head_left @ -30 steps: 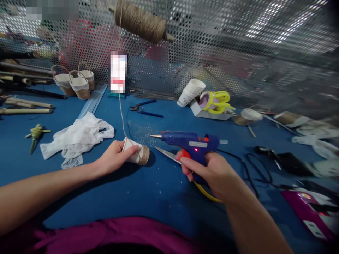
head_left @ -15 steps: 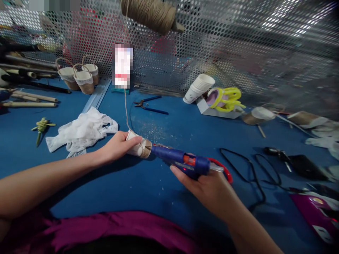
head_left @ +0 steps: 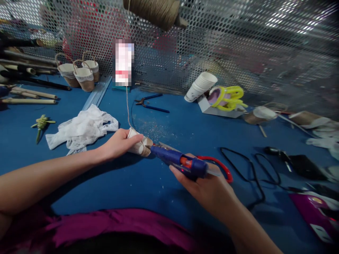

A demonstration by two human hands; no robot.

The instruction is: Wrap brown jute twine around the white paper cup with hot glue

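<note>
My left hand (head_left: 120,143) is closed round a white paper cup (head_left: 137,145) that lies tipped on its side. Brown twine is wound about the cup's end on the right. A strand of twine (head_left: 127,106) runs from the cup up toward the spool. In my right hand (head_left: 209,187) is a blue hot glue gun (head_left: 174,157) with a clear glue stick at its back and a red light lit. Its nozzle points left, right beside the twine-wrapped end; whether it touches cannot be made out. White lace (head_left: 82,127) lies left of the cup.
Blue-handled pliers (head_left: 152,104) lie behind the cup. Several stacked paper cups (head_left: 201,86) and yellow-handled scissors (head_left: 230,98) are at the back right. Finished small baskets (head_left: 84,78) stand back left. A black cord (head_left: 249,162) loops at right. A twine spool (head_left: 153,12) hangs above.
The glue gun has tilted slightly, its back end shifting a little left and down while the nozzle stays by the cup's end. My left hand keeps its hold on the cup.
</note>
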